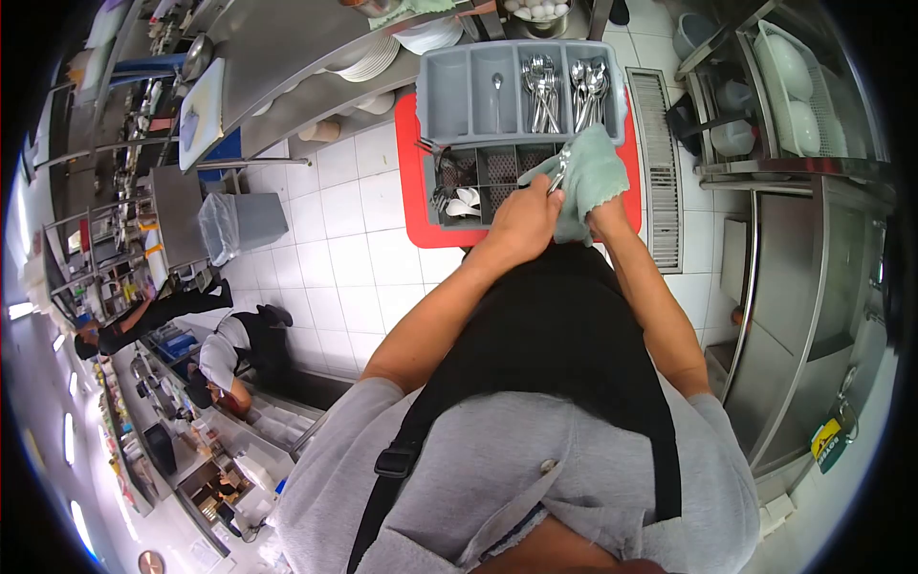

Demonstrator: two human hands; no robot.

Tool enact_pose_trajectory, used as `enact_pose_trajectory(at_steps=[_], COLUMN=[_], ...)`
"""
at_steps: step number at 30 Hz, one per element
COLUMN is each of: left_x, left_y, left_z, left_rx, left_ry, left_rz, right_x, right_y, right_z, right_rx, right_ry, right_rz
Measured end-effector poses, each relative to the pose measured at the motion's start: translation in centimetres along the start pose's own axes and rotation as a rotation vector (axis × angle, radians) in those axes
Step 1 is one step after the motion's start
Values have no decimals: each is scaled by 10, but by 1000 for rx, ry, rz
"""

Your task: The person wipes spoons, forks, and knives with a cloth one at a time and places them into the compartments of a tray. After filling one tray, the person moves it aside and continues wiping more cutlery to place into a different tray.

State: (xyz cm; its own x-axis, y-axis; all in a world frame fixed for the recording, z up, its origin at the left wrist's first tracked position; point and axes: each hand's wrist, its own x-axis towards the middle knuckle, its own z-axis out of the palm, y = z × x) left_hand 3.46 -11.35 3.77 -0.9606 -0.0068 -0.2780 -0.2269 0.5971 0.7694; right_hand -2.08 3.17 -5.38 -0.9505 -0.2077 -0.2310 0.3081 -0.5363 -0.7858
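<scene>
My left hand [525, 222] is closed round the handles of some metal cutlery [559, 172], whose upper ends touch a pale green cloth [593, 177]. The cloth hangs over my right hand [608, 218], which grips it from below, its fingers mostly covered. Just beyond is a grey divided tray [447, 96] with spoons [590, 86] and forks [542, 94] in its right compartments and a single spoon [496, 91] in another. Nearer me, a darker cutlery basket [497, 153] holds white spoons [463, 203] and black utensils [440, 199]. Both containers rest on a red surface [413, 191].
Steel shelves with stacked plates [368, 62] are at upper left, a bowl of eggs [537, 13] at the top. A lined grey bin [251, 225] stands left. Two people [253, 344] work at far left. A floor drain [662, 172] and steel cabinets [779, 297] are at right.
</scene>
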Motion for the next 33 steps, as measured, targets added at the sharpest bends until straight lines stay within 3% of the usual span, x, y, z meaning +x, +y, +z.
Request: enact_pose_trajectory(at_steps=[1, 2, 4, 5, 6, 10, 11, 13, 15, 17, 18, 19, 21, 22, 25, 28, 30, 32, 33], left_x=[0, 3, 11, 11, 8, 13, 11, 2, 0, -4, -9, -11, -15, -10, -10, -4, -5, -9, -9], left_y=[-4, -8, -14, -15, -5, -9, -2, 8, 6, 8, 14, 20, 36, 14, 21, 12, 3, -1, 0], left_z=[6, 7, 9, 8, 2, 7, 2, -8, -11, -12, -12, -13, -18, -2, 5, 4, 4, 9, 12], left_rx=[250, 167, -230, -427, -855, -926, -1055, -1307, -1438, -1611, -1693, -1615, -1459, -1274, -1010, -1041, -905, -782, -787], left_ry=[107, 175, 128, 95, -5, 21, -80, -291, -568, -721, -704, -626, -464, -355, -52, 80, -4, -45, 6], left_rz=[129, 160, 40, -27, -187, -222, -281, -416, -339, -364, -335, -352, -382, -216, -143, -108, -92, -46, -40], right_x=[0, 2, 7, 4, 1, 9, 5, 0, -5, -8, -5, -3, 8, 13, 9, 6, 18, 19, 16], right_y=[-6, -13, -32, -33, -32, -9, -9, -14, -31, -42, -37, -32, -13, -4, 0, -8, -2, -4, -9], right_z=[3, 7, 10, 8, 6, -20, -15, -11, -2, 4, 2, 0, -13, -20, -19, -2, -7, -6, -1], right_rx=[50, 103, 12, 162, 313, 371, 364, 240, 17, 118, 124, 130, -247, -435, -495, 222, -349, -584, -532], right_ry=[46, 90, -63, -56, -41, -338, -464, -465, -217, -202, -175, -149, -131, -122, -124, -9, -220, -290, -262], right_rz=[33, 64, 62, 112, 160, 249, 314, 301, 148, 134, 123, 114, -98, -206, -324, 46, 30, -11, -45])
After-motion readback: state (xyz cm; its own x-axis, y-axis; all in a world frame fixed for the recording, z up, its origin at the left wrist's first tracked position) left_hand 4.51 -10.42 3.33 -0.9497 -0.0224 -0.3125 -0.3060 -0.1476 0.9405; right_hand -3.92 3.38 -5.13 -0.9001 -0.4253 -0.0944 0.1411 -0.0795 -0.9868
